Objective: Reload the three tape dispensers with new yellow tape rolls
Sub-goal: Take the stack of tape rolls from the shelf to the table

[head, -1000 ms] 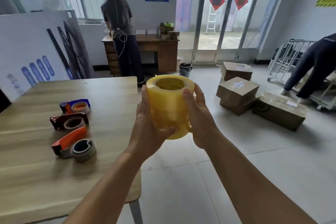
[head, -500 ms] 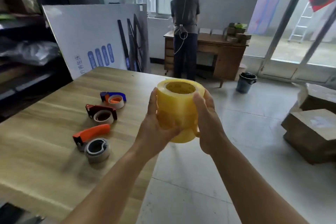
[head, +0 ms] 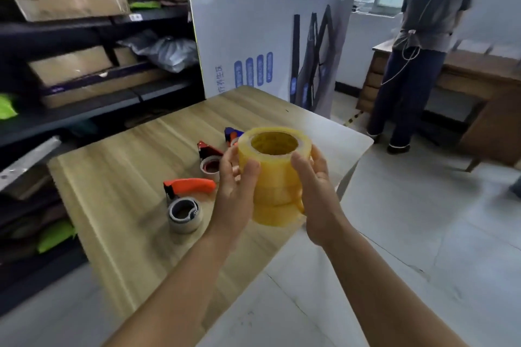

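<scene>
Stack of yellow tape rolls (head: 275, 177), translucent, three or so rolls standing upright as one cylinder, hollow core facing up, seams between rolls faintly visible. Held in the air above the wooden surface's (head: 118, 186) near corner, clasped between left hand (head: 235, 194) and right hand (head: 318, 191), fingers of both curled around its sides. Three dispensers lie on the surface to the left: orange-handled dispenser (head: 186, 200) nearest, red dispenser (head: 210, 158) behind it, blue dispenser (head: 232, 134) farthest, partly hidden by the stack.

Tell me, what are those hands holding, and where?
Both hands, left hand and right hand, grip a stack of yellow translucent tape rolls by its curved sides.
</scene>
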`<act>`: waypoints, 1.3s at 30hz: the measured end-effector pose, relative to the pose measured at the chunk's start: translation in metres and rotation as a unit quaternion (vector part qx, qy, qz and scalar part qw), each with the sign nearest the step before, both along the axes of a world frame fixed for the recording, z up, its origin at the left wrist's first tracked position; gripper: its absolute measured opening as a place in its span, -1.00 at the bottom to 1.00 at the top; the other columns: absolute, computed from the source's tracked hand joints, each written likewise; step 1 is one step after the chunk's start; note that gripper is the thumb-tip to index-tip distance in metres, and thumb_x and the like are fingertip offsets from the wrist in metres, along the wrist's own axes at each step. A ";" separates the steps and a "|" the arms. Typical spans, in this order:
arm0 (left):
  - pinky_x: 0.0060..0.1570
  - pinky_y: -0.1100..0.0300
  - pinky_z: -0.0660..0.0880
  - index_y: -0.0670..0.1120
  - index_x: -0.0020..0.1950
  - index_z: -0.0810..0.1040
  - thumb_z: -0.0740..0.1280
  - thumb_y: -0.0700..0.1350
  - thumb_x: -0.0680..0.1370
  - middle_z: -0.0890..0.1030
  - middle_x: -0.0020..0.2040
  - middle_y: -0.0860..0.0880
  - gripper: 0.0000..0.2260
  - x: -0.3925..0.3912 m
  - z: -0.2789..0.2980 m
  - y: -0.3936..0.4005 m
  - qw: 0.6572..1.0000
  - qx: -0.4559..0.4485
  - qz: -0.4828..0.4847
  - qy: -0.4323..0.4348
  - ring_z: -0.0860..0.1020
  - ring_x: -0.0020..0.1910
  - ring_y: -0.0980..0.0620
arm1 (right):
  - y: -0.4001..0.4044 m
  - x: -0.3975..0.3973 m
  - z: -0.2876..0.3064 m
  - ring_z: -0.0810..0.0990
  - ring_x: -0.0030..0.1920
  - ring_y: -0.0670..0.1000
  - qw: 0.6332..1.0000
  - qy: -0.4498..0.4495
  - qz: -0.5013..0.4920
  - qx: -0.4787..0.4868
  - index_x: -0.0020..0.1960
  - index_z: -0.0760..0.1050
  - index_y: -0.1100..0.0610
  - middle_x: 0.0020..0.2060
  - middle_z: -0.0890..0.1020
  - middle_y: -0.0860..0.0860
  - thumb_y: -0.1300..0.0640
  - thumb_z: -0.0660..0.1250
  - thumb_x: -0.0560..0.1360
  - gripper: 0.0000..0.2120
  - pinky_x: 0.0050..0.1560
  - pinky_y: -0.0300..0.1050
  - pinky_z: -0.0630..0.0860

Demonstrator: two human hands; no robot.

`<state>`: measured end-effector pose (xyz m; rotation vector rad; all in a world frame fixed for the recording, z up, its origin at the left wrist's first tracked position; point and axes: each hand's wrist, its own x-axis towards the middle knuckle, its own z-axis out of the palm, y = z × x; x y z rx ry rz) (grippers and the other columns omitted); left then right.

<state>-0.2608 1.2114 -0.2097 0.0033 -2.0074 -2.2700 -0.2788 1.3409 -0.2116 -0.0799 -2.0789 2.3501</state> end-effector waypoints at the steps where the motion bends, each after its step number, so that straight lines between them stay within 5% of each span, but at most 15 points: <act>1: 0.18 0.04 0.48 0.42 0.28 0.26 0.24 0.31 0.44 0.46 0.27 0.15 -0.58 -0.007 -0.003 -0.004 1.000 0.000 0.013 -0.001 0.49 0.22 0.10 | -0.004 -0.010 -0.002 0.52 0.22 0.04 1.000 -0.011 0.014 0.006 0.40 0.25 -0.27 0.30 0.46 -0.08 -0.39 0.32 0.32 -0.31 0.17 0.17 0.55; 6: 0.22 -0.02 0.47 0.39 0.27 0.29 0.26 0.31 0.45 0.49 0.24 0.14 -0.60 -0.045 -0.013 -0.026 0.997 0.018 0.081 -0.005 0.51 0.20 0.09 | -0.028 -0.061 -0.011 0.51 0.18 0.01 0.997 -0.046 0.069 0.009 0.40 0.26 -0.14 0.30 0.43 -0.03 -0.35 0.31 0.29 -0.26 -0.01 -0.05 0.54; 15: -0.03 0.14 0.51 0.29 0.35 0.25 0.25 0.24 0.47 0.49 0.17 0.21 -0.54 -0.099 -0.014 -0.077 0.981 0.033 0.190 -0.017 0.52 0.11 0.15 | -0.092 -0.141 -0.013 0.46 0.26 0.04 0.986 -0.054 0.151 0.039 0.44 0.25 -0.14 0.34 0.40 -0.04 -0.44 0.30 0.16 -0.09 0.28 0.19 0.46; 18: 0.10 0.01 0.53 0.34 0.28 0.27 0.27 0.32 0.43 0.49 0.19 0.20 -0.56 -0.108 -0.017 -0.104 0.972 0.021 0.231 -0.027 0.52 0.14 0.13 | -0.123 -0.161 -0.015 0.44 0.29 0.01 0.977 -0.058 0.199 0.047 0.44 0.25 -0.16 0.36 0.39 -0.07 -0.46 0.30 0.16 -0.09 0.31 0.17 0.43; 21: 0.05 0.10 0.52 0.40 0.20 0.27 0.27 0.32 0.44 0.49 0.19 0.19 -0.63 -0.114 -0.019 -0.126 0.963 0.022 0.268 -0.030 0.51 0.12 0.16 | -0.150 -0.174 -0.016 0.39 0.34 0.03 0.968 -0.066 0.236 0.057 0.45 0.23 -0.19 0.40 0.34 -0.09 -0.50 0.29 0.16 -0.08 0.34 0.19 0.39; 24: -0.05 0.20 0.49 0.33 0.27 0.25 0.26 0.31 0.42 0.49 0.22 0.14 -0.55 -0.121 -0.024 -0.152 0.946 0.021 0.322 -0.033 0.52 0.12 0.16 | -0.181 -0.191 -0.020 0.47 0.24 0.00 0.950 -0.082 0.298 0.049 0.40 0.28 -0.17 0.30 0.44 -0.09 -0.42 0.31 0.30 -0.26 0.24 0.08 0.47; 29: 0.03 0.05 0.55 0.31 0.24 0.31 0.33 0.19 0.48 0.55 0.21 0.04 -0.63 -0.143 -0.039 -0.191 0.915 0.057 0.395 -0.054 0.57 0.13 0.06 | -0.227 -0.223 -0.021 0.59 0.03 -0.10 0.923 -0.064 0.376 0.039 0.24 0.42 -0.11 0.05 0.60 -0.13 -0.15 0.26 0.54 -0.70 -0.16 -0.23 0.51; 35: -0.07 0.17 0.47 0.23 0.25 0.28 0.31 0.06 0.55 0.56 0.20 0.00 -0.66 -0.177 -0.063 -0.225 0.886 0.073 0.450 -0.085 0.56 0.12 0.07 | -0.272 -0.268 -0.046 0.62 0.00 -0.10 0.892 -0.112 0.434 0.056 0.27 0.44 -0.13 0.05 0.64 -0.08 -0.13 0.27 0.54 -0.68 -0.17 -0.20 0.53; 39: 0.14 -0.02 0.51 0.26 0.24 0.27 0.34 0.16 0.39 0.57 0.20 0.00 -0.54 -0.191 -0.086 -0.243 0.874 0.091 0.460 -0.127 0.55 0.17 -0.01 | -0.297 -0.290 -0.070 0.65 -0.14 -0.17 0.871 -0.139 0.466 0.071 0.19 0.49 -0.12 -0.09 0.67 -0.11 -0.05 0.27 0.55 -0.78 -0.28 -0.28 0.52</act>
